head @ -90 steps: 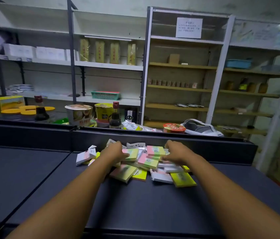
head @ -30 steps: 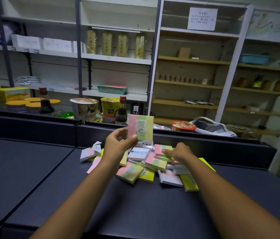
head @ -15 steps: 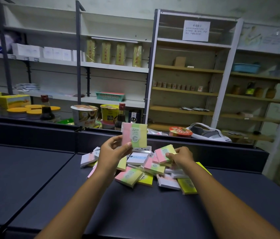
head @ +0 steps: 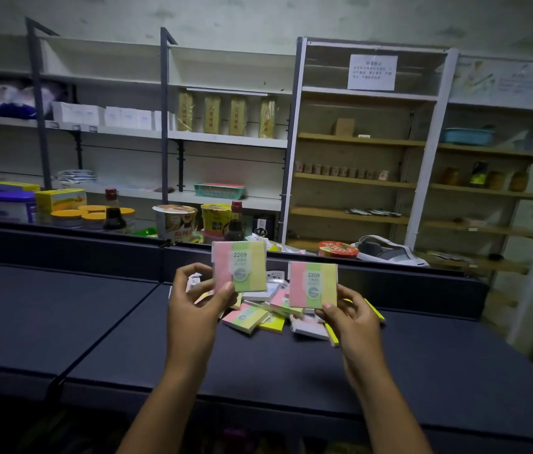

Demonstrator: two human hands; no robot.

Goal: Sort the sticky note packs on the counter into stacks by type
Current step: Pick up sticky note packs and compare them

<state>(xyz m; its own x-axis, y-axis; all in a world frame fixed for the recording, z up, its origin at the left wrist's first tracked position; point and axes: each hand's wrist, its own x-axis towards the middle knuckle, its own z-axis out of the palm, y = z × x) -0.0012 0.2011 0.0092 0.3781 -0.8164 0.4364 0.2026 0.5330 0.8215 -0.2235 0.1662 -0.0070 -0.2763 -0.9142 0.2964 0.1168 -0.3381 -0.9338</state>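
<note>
My left hand (head: pixel 198 298) pinches an upright pink-green-yellow striped sticky note pack (head: pixel 240 265) marked 2209, lifted above the counter. My right hand (head: pixel 348 317) pinches a second striped pack (head: pixel 312 285) of the same kind, held a little lower to the right. Behind and below both hands lies a loose pile of packs (head: pixel 258 317) on the dark counter (head: pixel 291 365): striped ones, plain yellow ones (head: pixel 273 324) and white ones (head: pixel 309 327). My hands hide part of the pile.
A raised dark ledge (head: pixel 94 247) runs along the counter's far side. Behind it stand noodle cups (head: pixel 175 221), sauce bottles (head: pixel 113 216), tins and boxes. Shelving units (head: pixel 357 142) line the back wall. A seam (head: pixel 108 332) splits the counter left of the pile.
My right hand has picked a striped pack out of the pile and raised it beside the one in my left hand. The left hand keeps its pack raised.
</note>
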